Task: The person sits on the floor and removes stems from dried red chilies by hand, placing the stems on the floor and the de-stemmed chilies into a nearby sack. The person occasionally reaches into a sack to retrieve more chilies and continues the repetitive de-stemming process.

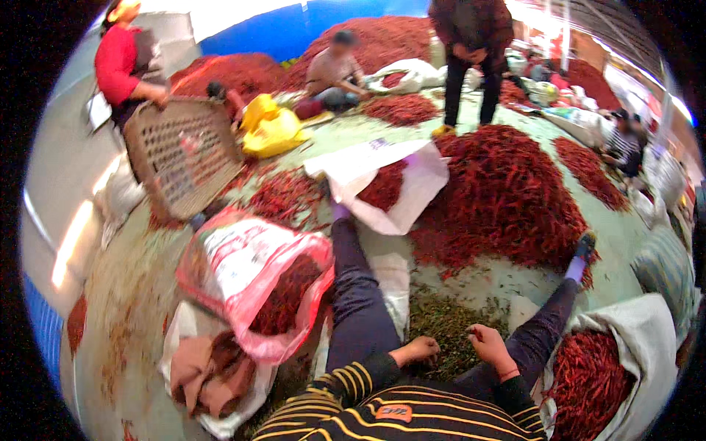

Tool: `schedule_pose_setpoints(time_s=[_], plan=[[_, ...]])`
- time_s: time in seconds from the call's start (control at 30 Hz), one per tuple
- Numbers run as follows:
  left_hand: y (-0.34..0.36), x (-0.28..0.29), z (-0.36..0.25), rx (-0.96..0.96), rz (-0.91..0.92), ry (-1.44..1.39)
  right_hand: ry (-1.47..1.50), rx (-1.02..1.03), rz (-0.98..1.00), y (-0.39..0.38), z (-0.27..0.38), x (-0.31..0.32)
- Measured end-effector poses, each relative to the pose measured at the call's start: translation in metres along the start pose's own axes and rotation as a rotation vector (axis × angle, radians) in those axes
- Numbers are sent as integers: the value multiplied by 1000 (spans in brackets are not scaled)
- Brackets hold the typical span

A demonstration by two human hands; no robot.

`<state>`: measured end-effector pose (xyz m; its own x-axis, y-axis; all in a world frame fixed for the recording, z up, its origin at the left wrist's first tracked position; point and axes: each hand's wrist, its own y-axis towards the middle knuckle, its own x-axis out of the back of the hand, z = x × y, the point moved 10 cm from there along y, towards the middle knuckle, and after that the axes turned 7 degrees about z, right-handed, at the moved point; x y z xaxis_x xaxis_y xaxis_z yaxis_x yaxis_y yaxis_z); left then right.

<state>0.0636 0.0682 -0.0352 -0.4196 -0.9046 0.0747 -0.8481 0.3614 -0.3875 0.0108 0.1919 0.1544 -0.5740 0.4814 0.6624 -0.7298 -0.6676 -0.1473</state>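
My left hand (417, 351) hovers over a heap of green-brown stems (452, 312) between my outstretched legs. Its fingers are curled in, and whatever they hold is too small to make out. Across from it is my right hand (491, 350), with thumb and fingers drawn together; anything in them cannot be made out either. Past the stems rises a big pile of dried red chillies (507, 195). A white sack (423, 187) with red chillies in its mouth leans beside that pile, by my left foot.
On my left lie a red-and-white sack (254, 257) of chillies and a sack holding brown cloth (193, 375). An open sack (647, 353) of chillies stands at my right. One person holds a large woven basket (184, 158); others sit or stand among chilli piles.
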Motion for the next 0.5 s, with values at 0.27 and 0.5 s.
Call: schedule_pose_setpoints(time_s=[0.27, 0.5], plan=[[16, 4, 48, -503, -152, 347, -165, 192, 24, -1, -44, -67], [59, -6, 86, -240, 76, 187, -178, 57, 35, -13, -66, -49]])
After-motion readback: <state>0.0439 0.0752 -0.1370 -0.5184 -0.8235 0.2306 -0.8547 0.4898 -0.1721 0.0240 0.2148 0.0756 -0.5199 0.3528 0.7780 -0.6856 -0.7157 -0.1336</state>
